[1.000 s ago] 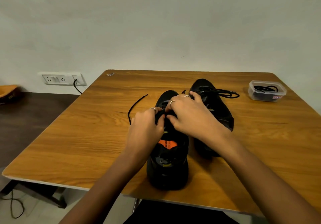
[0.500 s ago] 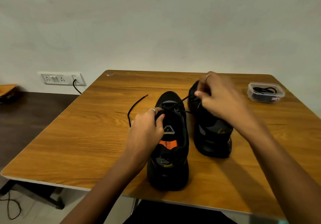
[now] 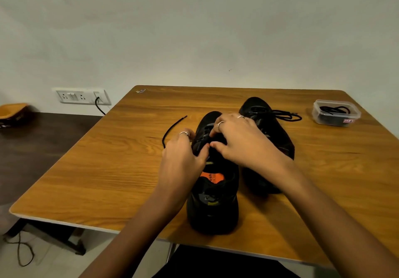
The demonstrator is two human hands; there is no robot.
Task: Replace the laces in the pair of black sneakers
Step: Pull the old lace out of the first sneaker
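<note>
Two black sneakers stand side by side on the wooden table [image 3: 108, 169], toes pointing away from me. The near sneaker [image 3: 212, 202] has an orange insole label showing. My left hand [image 3: 183, 154] grips its left eyelet flap, thumb pressed against the tongue. My right hand [image 3: 241, 141] is over the same shoe's lacing area, its fingers curled and pinching the black lace there. A loose end of that lace [image 3: 172, 128] trails across the table to the left. The far sneaker [image 3: 269, 131] is laced, with its lace ends lying to the right.
A clear plastic box [image 3: 335, 113] holding black laces sits at the table's far right. A wall socket strip [image 3: 81, 96] with a plugged cable is on the left wall, above a dark lower surface [image 3: 43, 144]. The table's front edge is close to my body.
My right hand pulled the lace out toward the far sneaker half a second ago and has come back onto the near sneaker's eyelets. My left hand stayed on the shoe.
</note>
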